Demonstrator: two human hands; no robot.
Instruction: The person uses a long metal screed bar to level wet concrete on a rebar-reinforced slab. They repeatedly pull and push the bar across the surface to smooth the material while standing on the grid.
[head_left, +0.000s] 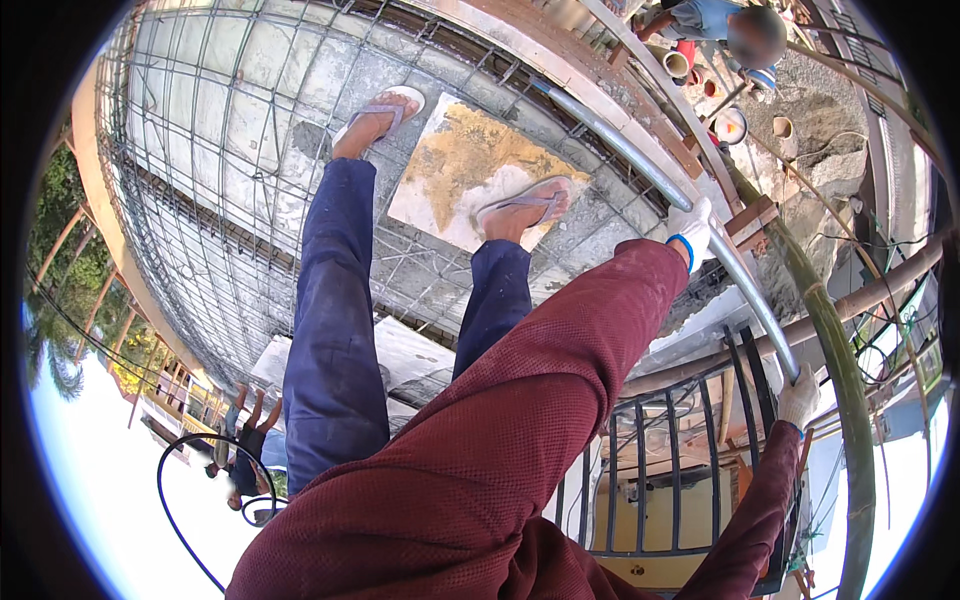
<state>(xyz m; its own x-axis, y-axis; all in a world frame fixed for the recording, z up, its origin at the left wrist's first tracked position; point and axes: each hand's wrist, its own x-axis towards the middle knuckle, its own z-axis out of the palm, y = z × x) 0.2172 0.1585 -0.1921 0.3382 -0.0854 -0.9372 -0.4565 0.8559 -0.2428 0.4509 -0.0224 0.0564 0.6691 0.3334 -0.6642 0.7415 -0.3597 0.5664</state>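
A long grey metal pipe (628, 150) slants along the right side, its far end down by the rebar at the slab's edge. White-gloved and blue-cuffed, my left hand (690, 232) reaches across and is closed round the pipe's middle. My right hand (798, 398), also in a pale glove, is closed on the near end, lower right. Under my sandalled feet lies a grid of rebar (215, 85) over grey concrete. One foot rests on a yellow-stained white board (440, 165); the other is on the grid to its left.
Wooden formwork (660, 105) edges the slab, with a green bamboo pole (825, 330) beyond it. Black metal railings (675, 470) stand lower right. A person (700, 20) works below among buckets (730, 125); other people (248, 445) are at lower left, near a black cable (165, 500).
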